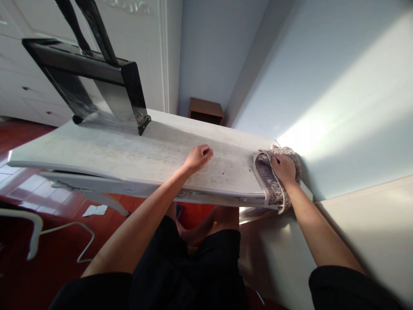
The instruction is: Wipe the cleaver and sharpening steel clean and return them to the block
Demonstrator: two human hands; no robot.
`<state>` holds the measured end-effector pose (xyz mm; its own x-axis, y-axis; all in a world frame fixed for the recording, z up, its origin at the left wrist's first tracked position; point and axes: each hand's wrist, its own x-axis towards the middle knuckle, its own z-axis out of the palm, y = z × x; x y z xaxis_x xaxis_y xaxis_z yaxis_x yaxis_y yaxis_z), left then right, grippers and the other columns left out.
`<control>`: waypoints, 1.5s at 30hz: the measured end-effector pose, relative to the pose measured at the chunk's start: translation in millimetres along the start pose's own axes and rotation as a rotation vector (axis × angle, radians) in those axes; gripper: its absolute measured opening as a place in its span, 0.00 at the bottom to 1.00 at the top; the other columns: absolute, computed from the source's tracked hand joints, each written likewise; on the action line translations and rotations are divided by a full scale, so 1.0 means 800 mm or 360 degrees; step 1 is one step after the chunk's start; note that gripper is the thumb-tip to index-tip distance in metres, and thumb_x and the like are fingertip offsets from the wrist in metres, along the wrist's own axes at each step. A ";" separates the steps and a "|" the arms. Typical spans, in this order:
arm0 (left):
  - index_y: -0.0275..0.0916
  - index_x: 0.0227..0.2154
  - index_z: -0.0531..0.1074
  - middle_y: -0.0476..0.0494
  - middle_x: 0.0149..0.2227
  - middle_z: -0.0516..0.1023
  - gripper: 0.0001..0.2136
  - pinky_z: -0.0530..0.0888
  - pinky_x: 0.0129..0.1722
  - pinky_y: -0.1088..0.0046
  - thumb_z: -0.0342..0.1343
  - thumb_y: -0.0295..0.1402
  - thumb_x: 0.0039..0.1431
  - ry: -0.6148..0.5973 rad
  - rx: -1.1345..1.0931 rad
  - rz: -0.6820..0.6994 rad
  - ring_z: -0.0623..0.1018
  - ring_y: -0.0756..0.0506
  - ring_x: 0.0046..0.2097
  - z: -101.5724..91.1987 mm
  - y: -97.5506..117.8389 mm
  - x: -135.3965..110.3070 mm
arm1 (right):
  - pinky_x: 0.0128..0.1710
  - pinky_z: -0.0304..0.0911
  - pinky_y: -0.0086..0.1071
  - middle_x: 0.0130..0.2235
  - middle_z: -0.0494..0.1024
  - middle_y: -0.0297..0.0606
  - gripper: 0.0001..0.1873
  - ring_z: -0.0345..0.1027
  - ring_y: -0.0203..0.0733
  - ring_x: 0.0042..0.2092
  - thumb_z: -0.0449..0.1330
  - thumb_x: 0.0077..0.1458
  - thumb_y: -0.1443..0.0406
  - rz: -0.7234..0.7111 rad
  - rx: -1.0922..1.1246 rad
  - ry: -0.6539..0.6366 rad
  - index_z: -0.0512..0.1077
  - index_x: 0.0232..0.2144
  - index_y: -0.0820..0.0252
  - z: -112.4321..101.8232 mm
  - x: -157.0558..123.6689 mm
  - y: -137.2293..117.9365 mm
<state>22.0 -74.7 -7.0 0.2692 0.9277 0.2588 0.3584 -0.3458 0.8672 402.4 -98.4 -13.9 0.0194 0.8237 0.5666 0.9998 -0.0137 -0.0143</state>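
Note:
A dusty white table top (129, 150) stretches in front of me, with small dark specks near its right end. My right hand (284, 168) presses down on a grey patterned cloth (272, 185) that lies over the table's right end, next to the wall; its fingers curl onto the cloth. My left hand (198, 157) rests on the middle of the table top with its fingers curled into a loose fist. Nothing shows in that hand.
A black stand (97, 82) with slanted legs sits on the far left part of the table. White cabinet doors (148, 51) stand behind it, and a small brown box (206, 110) sits in the corner. A white scrap (95, 210) lies on the red wooden floor.

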 end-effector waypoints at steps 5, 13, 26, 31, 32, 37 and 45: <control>0.36 0.24 0.70 0.48 0.24 0.73 0.13 0.61 0.27 0.76 0.48 0.38 0.57 -0.0011 0.0018 -0.0017 0.69 0.51 0.26 0.001 0.002 0.000 | 0.52 0.63 0.41 0.42 0.81 0.49 0.19 0.73 0.51 0.46 0.48 0.57 0.64 0.0009 0.0038 0.0020 0.77 0.40 0.66 -0.001 -0.001 0.000; 0.36 0.24 0.70 0.48 0.23 0.72 0.12 0.60 0.27 0.76 0.48 0.37 0.57 0.0000 0.0059 -0.0009 0.69 0.50 0.26 0.002 0.002 -0.001 | 0.50 0.64 0.44 0.42 0.80 0.50 0.20 0.73 0.53 0.46 0.48 0.57 0.64 0.0027 0.0048 0.0009 0.78 0.40 0.66 -0.003 0.000 -0.002; 0.37 0.23 0.70 0.48 0.23 0.72 0.12 0.59 0.26 0.75 0.49 0.37 0.56 0.0035 0.0093 -0.0025 0.69 0.50 0.25 0.006 -0.002 0.005 | 0.51 0.63 0.44 0.42 0.81 0.48 0.20 0.73 0.53 0.47 0.49 0.56 0.62 0.0084 0.0157 0.0014 0.78 0.39 0.63 -0.002 -0.002 0.002; 0.37 0.23 0.69 0.48 0.23 0.73 0.12 0.61 0.25 0.76 0.48 0.38 0.56 0.0040 -0.0037 -0.0019 0.70 0.51 0.25 0.006 -0.006 0.006 | 0.52 0.63 0.44 0.43 0.80 0.49 0.21 0.72 0.54 0.48 0.49 0.56 0.61 0.0098 0.0161 -0.0012 0.78 0.40 0.65 0.000 -0.002 0.005; 0.37 0.23 0.69 0.48 0.23 0.72 0.12 0.62 0.25 0.76 0.48 0.38 0.56 0.0046 -0.0056 -0.0018 0.71 0.51 0.25 0.006 -0.006 0.005 | 0.52 0.63 0.44 0.43 0.80 0.49 0.21 0.72 0.54 0.48 0.49 0.56 0.61 0.0094 0.0149 -0.0014 0.78 0.40 0.65 0.000 -0.002 0.004; 0.37 0.23 0.69 0.48 0.23 0.72 0.11 0.63 0.25 0.76 0.48 0.37 0.56 0.0066 -0.0097 -0.0042 0.71 0.51 0.24 0.006 -0.004 0.005 | 0.50 0.63 0.43 0.41 0.81 0.48 0.20 0.72 0.52 0.45 0.49 0.56 0.62 0.0059 0.0111 0.0004 0.78 0.39 0.62 -0.001 -0.002 0.002; 0.37 0.24 0.70 0.48 0.24 0.73 0.12 0.64 0.26 0.77 0.48 0.38 0.56 0.0027 -0.0071 -0.0034 0.71 0.51 0.25 0.005 -0.006 0.004 | 0.49 0.63 0.41 0.40 0.80 0.48 0.20 0.72 0.52 0.45 0.47 0.58 0.62 0.0007 0.0086 -0.0014 0.78 0.38 0.63 -0.004 -0.004 -0.002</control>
<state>24.8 -70.5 -11.9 0.2467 0.9372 0.2467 0.3234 -0.3196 0.8907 401.1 -102.8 -12.5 0.0237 0.8287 0.5591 0.9980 0.0131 -0.0617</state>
